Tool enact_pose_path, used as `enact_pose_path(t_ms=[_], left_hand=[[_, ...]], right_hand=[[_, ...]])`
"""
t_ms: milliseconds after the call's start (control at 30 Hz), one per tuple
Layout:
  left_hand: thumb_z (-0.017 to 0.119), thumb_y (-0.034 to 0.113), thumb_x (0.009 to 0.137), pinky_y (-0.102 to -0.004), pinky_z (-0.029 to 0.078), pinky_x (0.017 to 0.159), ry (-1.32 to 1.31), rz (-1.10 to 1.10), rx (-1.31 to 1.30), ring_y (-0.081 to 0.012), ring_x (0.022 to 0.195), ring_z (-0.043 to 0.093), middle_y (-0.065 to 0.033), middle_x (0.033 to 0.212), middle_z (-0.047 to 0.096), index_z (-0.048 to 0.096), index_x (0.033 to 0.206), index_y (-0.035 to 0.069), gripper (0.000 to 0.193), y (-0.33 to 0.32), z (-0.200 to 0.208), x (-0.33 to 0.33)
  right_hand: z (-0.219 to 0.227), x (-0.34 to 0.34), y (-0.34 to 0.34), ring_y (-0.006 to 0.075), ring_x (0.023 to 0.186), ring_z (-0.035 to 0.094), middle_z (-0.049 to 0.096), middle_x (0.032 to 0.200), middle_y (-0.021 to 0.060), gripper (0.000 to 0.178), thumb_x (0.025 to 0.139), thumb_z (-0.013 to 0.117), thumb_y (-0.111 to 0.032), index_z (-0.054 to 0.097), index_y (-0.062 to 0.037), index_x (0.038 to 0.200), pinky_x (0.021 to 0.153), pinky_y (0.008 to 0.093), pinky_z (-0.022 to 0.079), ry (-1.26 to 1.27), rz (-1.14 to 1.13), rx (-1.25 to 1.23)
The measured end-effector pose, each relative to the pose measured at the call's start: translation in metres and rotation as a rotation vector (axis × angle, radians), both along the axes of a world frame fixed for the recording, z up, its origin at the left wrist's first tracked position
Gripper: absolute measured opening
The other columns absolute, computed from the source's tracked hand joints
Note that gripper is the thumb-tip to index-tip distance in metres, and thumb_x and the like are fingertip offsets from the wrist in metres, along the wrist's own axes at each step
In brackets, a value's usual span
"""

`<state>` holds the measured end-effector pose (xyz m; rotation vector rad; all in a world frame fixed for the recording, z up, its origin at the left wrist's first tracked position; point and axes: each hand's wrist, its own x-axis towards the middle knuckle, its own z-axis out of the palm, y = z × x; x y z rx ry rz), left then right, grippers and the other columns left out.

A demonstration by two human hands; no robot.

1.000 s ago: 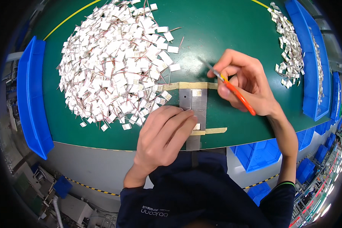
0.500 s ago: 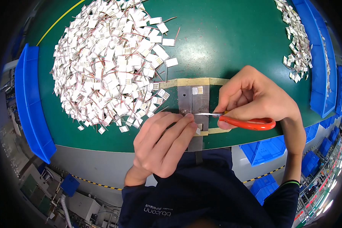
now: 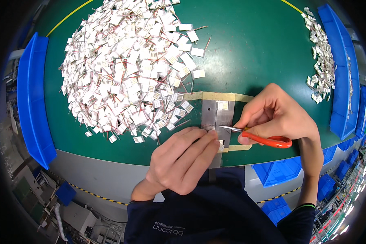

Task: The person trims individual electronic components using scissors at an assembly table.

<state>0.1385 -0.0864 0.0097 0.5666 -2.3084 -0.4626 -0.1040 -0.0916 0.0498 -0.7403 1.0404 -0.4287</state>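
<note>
My right hand (image 3: 278, 122) is closed around orange-handled scissors (image 3: 274, 142). Their metal tips point left across a grey metal plate (image 3: 209, 118). Beside those tips my left hand (image 3: 183, 160) presses its thumb and fingertips together low on the plate. What the left fingers pinch is hidden. A small white connector with gold contacts (image 3: 223, 105) lies in the upper part of the plate. Another white piece (image 3: 221, 145) shows by the left fingertips, partly covered.
Tan tape (image 3: 195, 96) borders the plate on the green table (image 3: 240, 53). A large heap of white connectors with wires (image 3: 126, 73) lies to the left, a smaller heap (image 3: 322, 57) far right. Blue bins (image 3: 31, 101) stand at both sides.
The view has shifted, so plate and heap appear further right. My hands keep nearly the same pose at the plate, with the scissor tips still beside the left fingertips.
</note>
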Motion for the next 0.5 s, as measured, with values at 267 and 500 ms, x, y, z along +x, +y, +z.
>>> enact_pose_path(t_ms=[267,500], left_hand=[[0.067,0.003,0.064,-0.0339,0.057,0.072,-0.006,-0.008,-0.009,-0.0264,0.083,0.063,-0.0173,0.088,0.068,0.066,0.085,-0.008,0.023,0.0001,-0.0006,0.0],[0.074,-0.005,0.065,-0.031,0.056,0.065,-0.005,0.035,0.019,-0.0253,0.075,0.066,-0.0128,0.085,0.069,0.065,0.083,-0.003,0.019,0.0007,0.0043,-0.0032]], right_hand=[[0.0039,0.0004,-0.0007,0.0009,0.051,0.05,0.063,0.061,0.0036,0.009,0.079,0.067,0.003,0.069,0.0099,0.086,0.043,0.0198,0.035,0.098,0.041,-0.044],[0.0068,-0.0009,-0.0024,-0.0013,0.046,0.047,0.061,0.058,0.0019,0.009,0.078,0.068,0.01,0.067,0.0097,0.087,0.039,0.0166,0.03,0.164,0.12,-0.062]])
